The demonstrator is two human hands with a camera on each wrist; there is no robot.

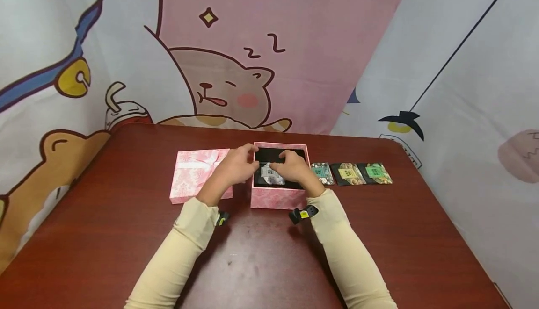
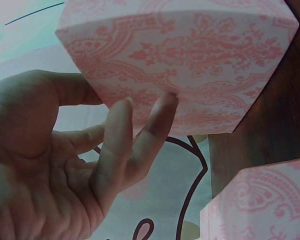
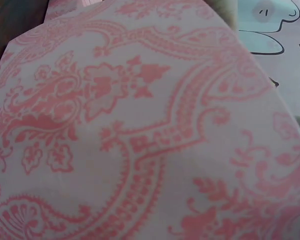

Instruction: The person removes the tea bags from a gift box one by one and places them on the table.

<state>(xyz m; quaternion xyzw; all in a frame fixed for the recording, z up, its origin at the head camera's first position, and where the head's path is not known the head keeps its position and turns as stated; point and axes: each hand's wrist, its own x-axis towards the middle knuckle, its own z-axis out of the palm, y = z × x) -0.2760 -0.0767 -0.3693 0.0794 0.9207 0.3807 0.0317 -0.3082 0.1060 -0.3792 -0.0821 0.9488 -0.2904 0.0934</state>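
Note:
A pink damask-patterned box (image 1: 278, 198) stands uncovered on the table, with a black interior. Inside it lies a dark packet (image 1: 269, 174) with a grey label, partly covered by my right hand. My left hand (image 1: 236, 161) rests at the box's left side; its thumb and index finger reach over the rim, spread apart. The left wrist view shows other fingertips (image 2: 165, 102) against the outer wall (image 2: 190, 55). My right hand (image 1: 294, 166) reaches over the right rim, thumb at the packet, index finger apart from it. The right wrist view shows the box wall (image 3: 140, 110); the fingers are hidden there.
Left of the box lies its pink lid (image 1: 189, 173) with a ribbon bow. Three more packets lie in a row to the right, labelled teal (image 1: 322, 172), yellow (image 1: 348, 173) and green (image 1: 376, 172). A cartoon-printed cloth (image 1: 294, 19) hangs behind the red-brown table (image 1: 248, 262).

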